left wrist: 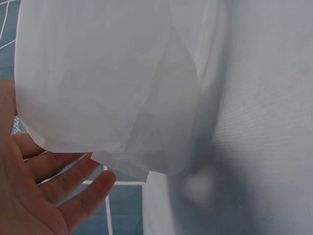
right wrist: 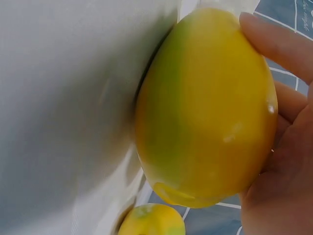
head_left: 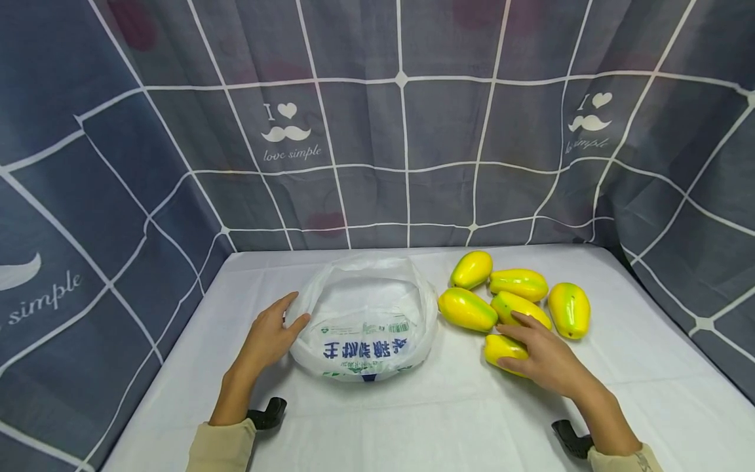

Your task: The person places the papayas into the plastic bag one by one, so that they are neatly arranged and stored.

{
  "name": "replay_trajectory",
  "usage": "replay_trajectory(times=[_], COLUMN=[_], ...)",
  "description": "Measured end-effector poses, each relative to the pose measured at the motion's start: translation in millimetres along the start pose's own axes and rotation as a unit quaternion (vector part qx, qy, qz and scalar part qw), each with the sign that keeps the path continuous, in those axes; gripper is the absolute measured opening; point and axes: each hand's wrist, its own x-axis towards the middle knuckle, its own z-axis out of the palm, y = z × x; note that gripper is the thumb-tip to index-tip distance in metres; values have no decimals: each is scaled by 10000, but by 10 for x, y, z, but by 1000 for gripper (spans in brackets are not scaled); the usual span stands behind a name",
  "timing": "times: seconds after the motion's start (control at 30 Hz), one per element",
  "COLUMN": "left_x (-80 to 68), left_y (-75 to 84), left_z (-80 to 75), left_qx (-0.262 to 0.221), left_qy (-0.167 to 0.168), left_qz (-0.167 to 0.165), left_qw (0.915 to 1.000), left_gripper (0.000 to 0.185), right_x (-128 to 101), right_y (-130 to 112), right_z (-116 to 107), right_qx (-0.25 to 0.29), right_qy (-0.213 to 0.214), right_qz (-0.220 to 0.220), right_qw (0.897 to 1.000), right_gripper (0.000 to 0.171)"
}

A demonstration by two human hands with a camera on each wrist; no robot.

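A white plastic bag [head_left: 366, 321] with blue print lies open on the white table [head_left: 413, 419]. My left hand [head_left: 289, 311] rests against the bag's left rim, fingers relaxed. In the left wrist view the bag's thin edge [left wrist: 107, 83] hangs just above the straight fingers [left wrist: 73, 181]. My right hand [head_left: 514, 341] curls round a yellow-green fruit [head_left: 501, 347] lying on the table right of the bag. The right wrist view shows that fruit [right wrist: 205, 103] filling the palm, with fingers [right wrist: 279, 44] over its top.
Several more yellow-green fruits lie in a cluster at the right, such as one nearest the bag [head_left: 466, 308] and one farthest right [head_left: 569, 309]. A grey checked curtain [head_left: 401, 131] encloses the table at the back and both sides.
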Motion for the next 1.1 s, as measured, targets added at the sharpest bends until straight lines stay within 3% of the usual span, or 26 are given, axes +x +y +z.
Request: replay_trajectory(times=[0.3, 0.73, 1.1], left_x=[18, 18, 15], left_y=[-29, -37, -29], left_z=[33, 47, 38], left_qx=[-29, -10, 7], left_qy=[16, -56, -56], left_qz=[-24, -42, -59], left_qw=[10000, 10000, 10000], left_gripper=[61, 62, 62], right_x=[-16, -67, -107], right_y=[-52, -39, -13], right_z=[1, -36, -50], right_qx=[-101, 224, 328], right_qy=[85, 247, 450], right_qz=[-93, -335, -262], right_qw=[9999, 9989, 9981], right_gripper=[54, 53, 56])
